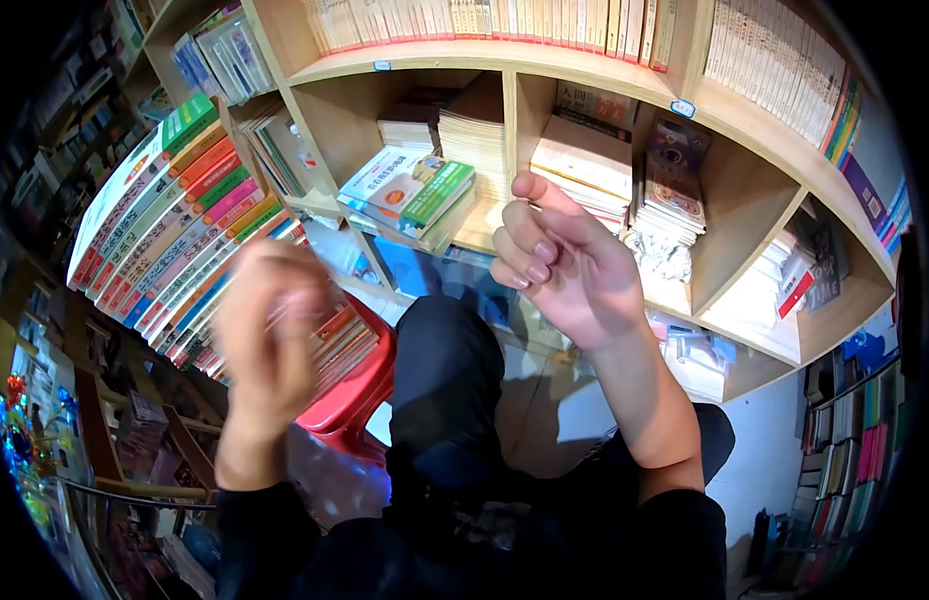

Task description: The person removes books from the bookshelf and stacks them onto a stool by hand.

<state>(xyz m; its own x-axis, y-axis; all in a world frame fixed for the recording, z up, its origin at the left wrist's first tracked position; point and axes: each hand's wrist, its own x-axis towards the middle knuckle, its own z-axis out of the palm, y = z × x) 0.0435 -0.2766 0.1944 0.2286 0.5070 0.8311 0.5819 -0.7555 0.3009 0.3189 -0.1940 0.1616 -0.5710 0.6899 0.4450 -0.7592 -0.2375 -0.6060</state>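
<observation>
My right hand (574, 265) is raised in front of the shelf, palm partly showing. Its fingers are loosely bent with nothing in them, and they stand apart from the things behind. My left hand (269, 340) is smeared by motion, so its fingers cannot be made out. It hovers in front of a tall stack of books (174, 230) with colourful spines, and I cannot tell whether it touches them. Beyond my hands, a green-and-white book (409, 185) lies on top of a small pile at the shelf's edge.
The tall stack rests on a red plastic stool (354, 410) at my left. A wooden bookcase (514, 85) curves across the front, its compartments holding rows and piles of books. My knees (447, 370) are below. More bookshelves (849, 450) stand at the right.
</observation>
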